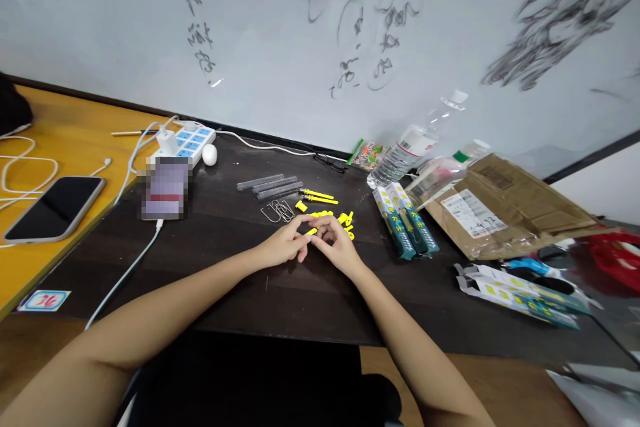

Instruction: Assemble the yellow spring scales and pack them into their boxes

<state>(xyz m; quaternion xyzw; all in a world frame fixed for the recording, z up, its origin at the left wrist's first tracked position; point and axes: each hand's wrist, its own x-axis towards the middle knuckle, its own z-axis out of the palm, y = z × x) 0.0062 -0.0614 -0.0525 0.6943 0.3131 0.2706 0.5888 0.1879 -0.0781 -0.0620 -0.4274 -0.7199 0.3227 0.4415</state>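
My left hand [285,245] and my right hand [336,244] meet over the dark table [225,280], fingertips pinched together on a small yellow plastic piece [311,232]. More yellow pieces [345,220] lie just beyond my fingers. Two yellow sticks [320,197] rest further back. Beside them lie three grey transparent tubes [270,186] and large metal paper clips [278,211].
Green packets [406,220] lie right of my hands, opened packets [520,290] at the far right. Plastic bottles [415,147] and a brown parcel [505,207] sit behind. A power strip [186,142], a charging device [164,188] and a phone [55,208] are at left.
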